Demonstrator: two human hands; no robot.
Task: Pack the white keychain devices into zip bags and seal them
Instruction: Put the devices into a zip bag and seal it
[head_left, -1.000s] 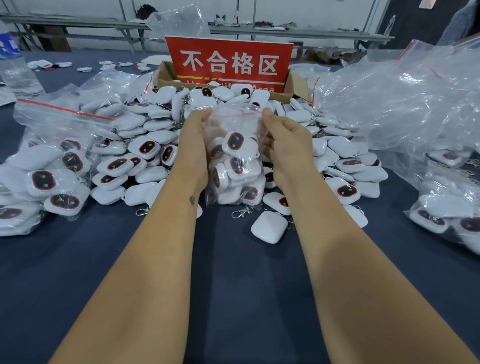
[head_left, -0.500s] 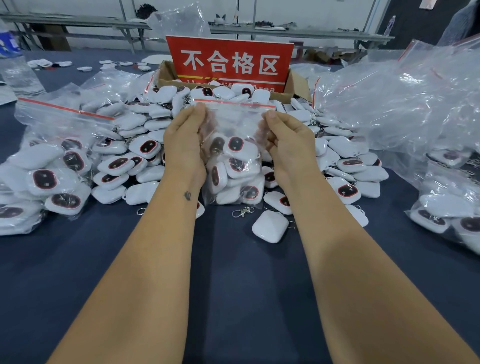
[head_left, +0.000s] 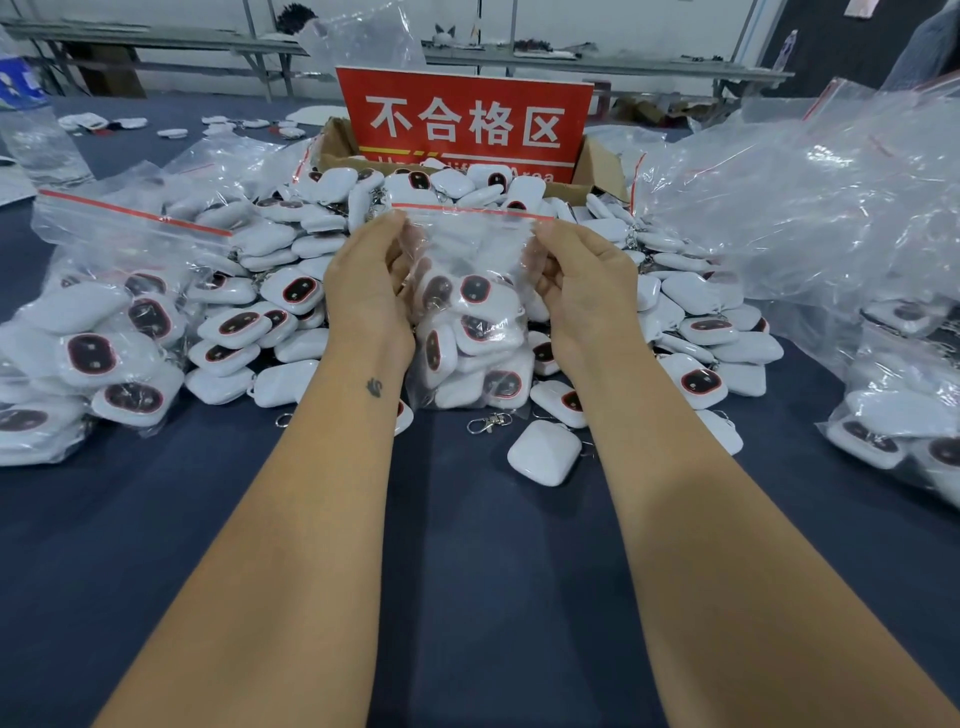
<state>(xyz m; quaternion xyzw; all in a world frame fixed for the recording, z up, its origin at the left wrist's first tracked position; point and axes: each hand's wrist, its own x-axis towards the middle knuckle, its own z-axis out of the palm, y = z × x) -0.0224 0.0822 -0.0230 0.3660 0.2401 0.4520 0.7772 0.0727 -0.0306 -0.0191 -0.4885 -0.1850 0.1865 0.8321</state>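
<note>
A clear zip bag (head_left: 470, 244) with a red seal strip stands upright on the dark blue table (head_left: 467, 571), holding several white keychain devices (head_left: 475, 338) with dark oval faces. My left hand (head_left: 366, 283) grips the bag's left upper side and my right hand (head_left: 584, 288) grips its right upper side. The red strip stretches straight between my fingertips. A big heap of loose white devices (head_left: 291, 291) lies behind and around the bag. One device (head_left: 543, 451) lies face down near the front.
A red sign (head_left: 465, 122) stands in a cardboard box (head_left: 600, 161) behind the heap. Filled zip bags lie at the left (head_left: 88, 332) and right (head_left: 904, 415). A pile of empty bags (head_left: 800, 202) sits at the right. A water bottle (head_left: 31, 124) stands far left.
Both hands slid up from the bag's middle to its top corners, and the crumpled bag mouth was pulled taut so the red strip now runs straight.
</note>
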